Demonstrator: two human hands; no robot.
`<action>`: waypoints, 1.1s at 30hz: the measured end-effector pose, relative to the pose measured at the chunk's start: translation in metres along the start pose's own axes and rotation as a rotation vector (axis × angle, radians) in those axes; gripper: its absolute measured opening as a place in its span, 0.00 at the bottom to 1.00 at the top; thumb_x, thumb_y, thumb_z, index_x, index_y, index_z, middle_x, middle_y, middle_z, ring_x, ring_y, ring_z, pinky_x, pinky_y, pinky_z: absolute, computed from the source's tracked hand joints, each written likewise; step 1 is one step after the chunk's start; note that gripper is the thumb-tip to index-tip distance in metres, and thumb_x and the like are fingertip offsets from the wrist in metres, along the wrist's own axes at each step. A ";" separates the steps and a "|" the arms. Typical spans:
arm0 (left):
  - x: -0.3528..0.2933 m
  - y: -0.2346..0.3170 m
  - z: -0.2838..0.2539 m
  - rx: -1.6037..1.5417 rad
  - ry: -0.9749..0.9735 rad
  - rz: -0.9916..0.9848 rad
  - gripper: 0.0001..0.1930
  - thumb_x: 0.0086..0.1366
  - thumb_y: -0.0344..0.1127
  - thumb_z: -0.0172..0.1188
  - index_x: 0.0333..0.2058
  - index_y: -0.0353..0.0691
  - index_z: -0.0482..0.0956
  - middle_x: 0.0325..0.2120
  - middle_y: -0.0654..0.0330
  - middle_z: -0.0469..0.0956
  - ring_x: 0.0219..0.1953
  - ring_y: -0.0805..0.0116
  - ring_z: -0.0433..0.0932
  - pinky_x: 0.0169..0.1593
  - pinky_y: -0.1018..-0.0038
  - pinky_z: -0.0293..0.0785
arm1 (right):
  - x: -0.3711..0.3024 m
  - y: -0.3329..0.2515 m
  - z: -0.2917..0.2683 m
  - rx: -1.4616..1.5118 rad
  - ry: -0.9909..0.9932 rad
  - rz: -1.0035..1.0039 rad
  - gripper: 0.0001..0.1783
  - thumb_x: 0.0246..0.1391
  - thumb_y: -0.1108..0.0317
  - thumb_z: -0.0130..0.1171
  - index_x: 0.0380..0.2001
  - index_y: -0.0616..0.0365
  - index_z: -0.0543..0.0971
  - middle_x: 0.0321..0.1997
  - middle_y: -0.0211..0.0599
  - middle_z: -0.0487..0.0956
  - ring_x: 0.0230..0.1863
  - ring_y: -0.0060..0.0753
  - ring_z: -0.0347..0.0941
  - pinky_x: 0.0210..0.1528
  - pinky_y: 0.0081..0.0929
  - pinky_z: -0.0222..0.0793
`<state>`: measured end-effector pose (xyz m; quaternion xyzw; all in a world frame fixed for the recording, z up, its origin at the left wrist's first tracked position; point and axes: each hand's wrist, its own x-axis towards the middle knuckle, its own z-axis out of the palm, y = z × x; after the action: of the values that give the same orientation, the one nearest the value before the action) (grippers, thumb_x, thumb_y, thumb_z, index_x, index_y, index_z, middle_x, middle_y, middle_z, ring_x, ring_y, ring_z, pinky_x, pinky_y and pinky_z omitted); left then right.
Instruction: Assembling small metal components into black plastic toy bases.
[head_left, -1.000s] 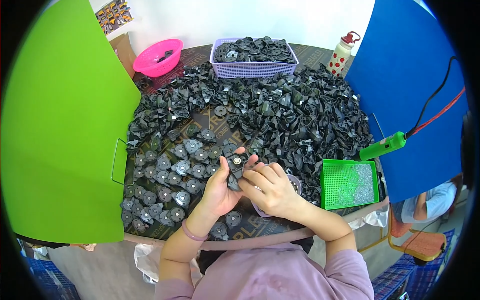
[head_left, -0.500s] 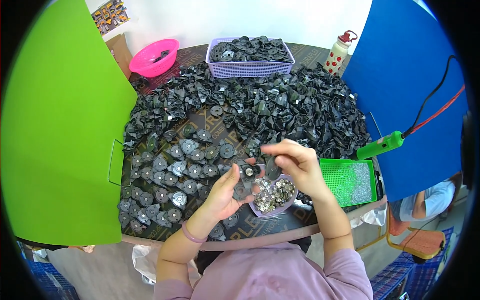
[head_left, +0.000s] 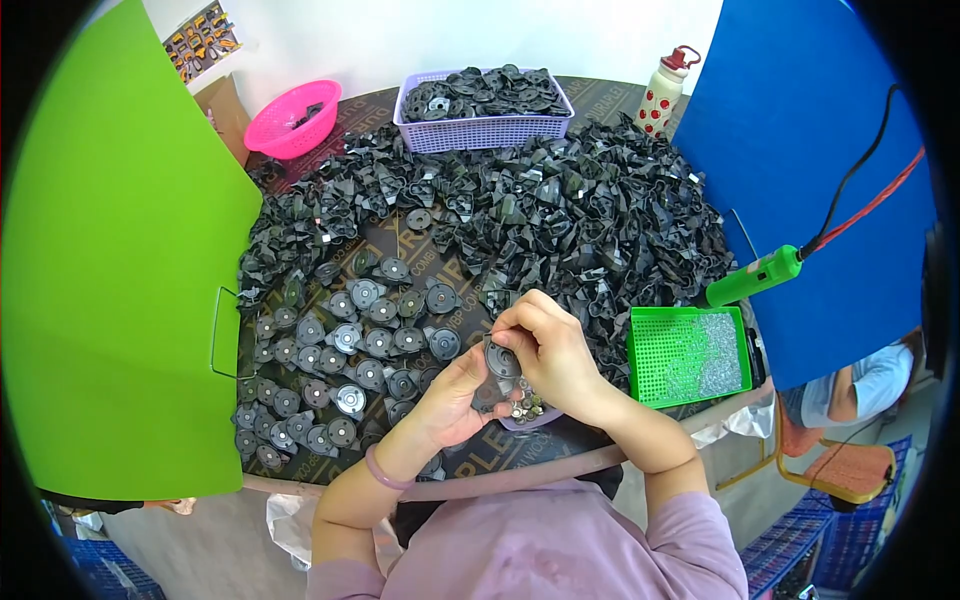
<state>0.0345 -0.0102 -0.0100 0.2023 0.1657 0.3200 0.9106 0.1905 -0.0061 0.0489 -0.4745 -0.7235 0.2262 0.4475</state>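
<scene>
My left hand (head_left: 452, 400) grips a dark plastic housing from the left, thumb on its edge. Over that housing, my right hand (head_left: 552, 350) pinches a round black disc cover (head_left: 502, 361) by its upper edge. Disc and housing overlap, though whether they are fully seated together I cannot tell. Just below the hands, a purple bowl (head_left: 535, 424) of small round metal pieces is partly hidden by my right wrist. To the left lie many dark parts with round discs (head_left: 346, 338), spread over the dark table.
A heap of black plastic parts (head_left: 590, 210) spans the table's far half. Behind it stand a pink basket (head_left: 290, 135), a lilac basket (head_left: 490, 133) of discs and a bottle (head_left: 660, 98). At right are a green tray (head_left: 652, 385) with screws and a hanging green electric screwdriver (head_left: 755, 277).
My right hand has moved left and brought the disc from beside the housing onto it. The purple bowl is more covered by my hands now. The whole view has shifted slightly.
</scene>
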 end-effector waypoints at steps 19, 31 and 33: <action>-0.001 0.003 0.000 0.088 0.009 0.114 0.24 0.58 0.53 0.53 0.44 0.42 0.67 0.32 0.62 0.75 0.31 0.70 0.77 0.31 0.80 0.73 | 0.001 0.002 0.004 -0.050 0.018 -0.096 0.06 0.43 0.82 0.56 0.26 0.63 0.73 0.27 0.39 0.70 0.28 0.39 0.70 0.29 0.27 0.67; -0.005 0.019 0.022 0.557 0.317 0.528 0.32 0.62 0.34 0.55 0.60 0.42 0.49 0.31 0.59 0.75 0.23 0.79 0.73 0.23 0.88 0.64 | 0.010 0.004 -0.001 0.367 -0.223 0.219 0.08 0.46 0.75 0.59 0.33 0.63 0.75 0.31 0.33 0.70 0.29 0.22 0.69 0.27 0.19 0.65; -0.008 0.028 0.014 0.670 0.283 0.513 0.35 0.62 0.35 0.56 0.61 0.42 0.44 0.28 0.59 0.75 0.22 0.80 0.72 0.21 0.88 0.61 | 0.017 0.000 -0.006 0.143 -0.257 0.076 0.10 0.46 0.73 0.62 0.33 0.63 0.76 0.30 0.32 0.72 0.28 0.19 0.69 0.28 0.17 0.65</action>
<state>0.0204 0.0007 0.0171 0.4749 0.3277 0.4889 0.6542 0.1936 0.0082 0.0595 -0.4356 -0.7382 0.3530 0.3751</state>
